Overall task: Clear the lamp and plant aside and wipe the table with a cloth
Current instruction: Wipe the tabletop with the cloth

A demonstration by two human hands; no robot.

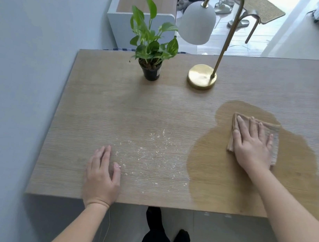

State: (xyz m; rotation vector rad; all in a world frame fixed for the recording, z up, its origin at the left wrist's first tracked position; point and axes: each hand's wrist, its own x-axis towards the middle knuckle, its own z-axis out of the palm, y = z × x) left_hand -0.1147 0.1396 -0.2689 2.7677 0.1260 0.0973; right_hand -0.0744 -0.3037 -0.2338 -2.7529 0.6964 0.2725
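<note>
Light wood table (105,103), wet patch (219,170) centre-right.
Right hand (253,144) spread flat on folded beige cloth (273,155): soft, probably bunches; press centre. Left hand (101,178) flat, empty.

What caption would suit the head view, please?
Right hand presses a cloth on the wet table; left hand rests beside crumbs.

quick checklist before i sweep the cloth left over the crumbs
1. Hold: right hand lies flat on the cloth: ok.
2. Path: lamp and plant stand at the far edge of the table, beyond the crumbs: ok.
3. Mess: crumbs cleared: not ok, scattered mid-table.
4. Other hand: left hand out of the way: not ok, it rests flat beside the crumbs.
5. Surface: wet patch around the cloth dried: not ok.
6. Underside of the cloth clean: cannot tell.
</note>
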